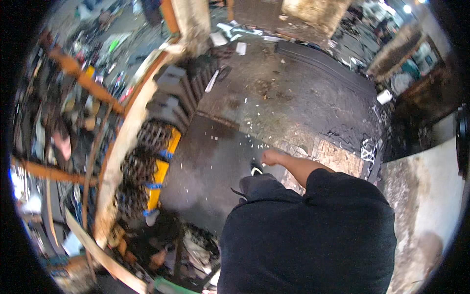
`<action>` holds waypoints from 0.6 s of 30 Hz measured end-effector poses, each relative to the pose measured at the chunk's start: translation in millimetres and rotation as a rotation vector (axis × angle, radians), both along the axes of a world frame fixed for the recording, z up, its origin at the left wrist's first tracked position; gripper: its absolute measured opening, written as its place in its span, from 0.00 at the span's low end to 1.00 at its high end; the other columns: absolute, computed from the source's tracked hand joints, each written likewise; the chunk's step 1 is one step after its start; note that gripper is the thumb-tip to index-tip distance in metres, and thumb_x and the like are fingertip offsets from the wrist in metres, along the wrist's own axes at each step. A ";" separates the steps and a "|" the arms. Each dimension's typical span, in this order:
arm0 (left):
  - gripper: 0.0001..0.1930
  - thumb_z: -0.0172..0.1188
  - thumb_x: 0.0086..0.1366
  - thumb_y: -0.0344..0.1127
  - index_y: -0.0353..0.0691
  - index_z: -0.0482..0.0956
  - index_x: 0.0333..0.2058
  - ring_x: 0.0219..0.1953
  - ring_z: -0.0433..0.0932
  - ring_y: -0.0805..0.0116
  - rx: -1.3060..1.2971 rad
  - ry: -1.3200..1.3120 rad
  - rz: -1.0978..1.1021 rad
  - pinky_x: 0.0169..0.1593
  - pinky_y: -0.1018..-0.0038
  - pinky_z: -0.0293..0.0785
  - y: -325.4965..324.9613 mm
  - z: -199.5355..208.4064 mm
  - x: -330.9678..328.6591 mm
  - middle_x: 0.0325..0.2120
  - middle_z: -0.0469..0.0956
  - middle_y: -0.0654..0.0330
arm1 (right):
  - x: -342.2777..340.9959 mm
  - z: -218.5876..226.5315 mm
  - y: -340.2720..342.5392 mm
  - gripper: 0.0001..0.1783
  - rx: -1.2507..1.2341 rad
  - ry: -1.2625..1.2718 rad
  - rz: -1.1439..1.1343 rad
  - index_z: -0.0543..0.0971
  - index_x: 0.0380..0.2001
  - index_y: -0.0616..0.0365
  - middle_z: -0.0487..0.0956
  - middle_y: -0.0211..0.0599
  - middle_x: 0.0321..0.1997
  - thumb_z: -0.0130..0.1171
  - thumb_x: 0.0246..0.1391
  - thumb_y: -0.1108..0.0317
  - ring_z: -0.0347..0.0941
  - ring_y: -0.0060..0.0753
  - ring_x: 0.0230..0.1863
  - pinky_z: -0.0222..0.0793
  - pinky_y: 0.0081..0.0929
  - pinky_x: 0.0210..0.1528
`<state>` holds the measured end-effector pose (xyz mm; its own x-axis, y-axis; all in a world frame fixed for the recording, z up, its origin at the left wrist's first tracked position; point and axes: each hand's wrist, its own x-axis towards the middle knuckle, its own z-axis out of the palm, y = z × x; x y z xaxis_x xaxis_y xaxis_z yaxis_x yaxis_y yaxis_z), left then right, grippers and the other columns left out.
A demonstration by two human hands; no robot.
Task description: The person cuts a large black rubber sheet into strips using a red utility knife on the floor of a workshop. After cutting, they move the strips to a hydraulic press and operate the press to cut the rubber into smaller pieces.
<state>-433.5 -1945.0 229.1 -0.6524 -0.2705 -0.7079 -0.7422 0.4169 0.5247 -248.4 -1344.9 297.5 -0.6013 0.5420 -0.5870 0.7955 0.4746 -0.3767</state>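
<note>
My right hand hangs in front of my body, its fingers curled closed with nothing visible in them. The bare forearm runs back to a black short sleeve, and the dark shirt fills the lower right. Below the hand, a dark shoe with a pale curved edge shows on a dark mat or sheet scattered with small white bits. No object touches the hand. My left hand is out of sight.
On the left, dark grey shaped blocks and looped dark parts with yellow pieces line a low wall. Scrap lies beyond it. White strands and a worn board lie rightward, near a stained wall.
</note>
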 end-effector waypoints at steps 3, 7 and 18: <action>0.22 0.52 0.71 0.48 0.34 0.78 0.50 0.38 0.77 0.60 -0.030 -0.030 -0.223 0.42 0.62 0.74 83.1 -11.7 -27.6 0.42 0.80 0.54 | 57.1 -19.6 36.1 0.19 -0.202 -0.114 -0.017 0.86 0.30 0.54 0.83 0.40 0.22 0.58 0.55 0.50 0.79 0.43 0.23 0.75 0.43 0.32; 0.21 0.53 0.71 0.47 0.35 0.78 0.50 0.38 0.77 0.60 0.138 0.054 -0.390 0.42 0.63 0.73 210.6 -32.3 -101.9 0.42 0.80 0.54 | 198.5 -89.2 143.4 0.16 0.028 -0.102 -0.058 0.87 0.36 0.52 0.84 0.47 0.33 0.60 0.49 0.57 0.80 0.51 0.31 0.76 0.44 0.35; 0.19 0.53 0.69 0.48 0.37 0.81 0.43 0.36 0.83 0.58 -0.477 0.021 -1.600 0.38 0.62 0.75 503.8 -1.2 -227.1 0.33 0.84 0.51 | 304.3 -64.2 312.8 0.11 -0.049 0.428 -1.398 0.77 0.25 0.56 0.76 0.35 0.19 0.60 0.55 0.60 0.72 0.32 0.18 0.66 0.33 0.19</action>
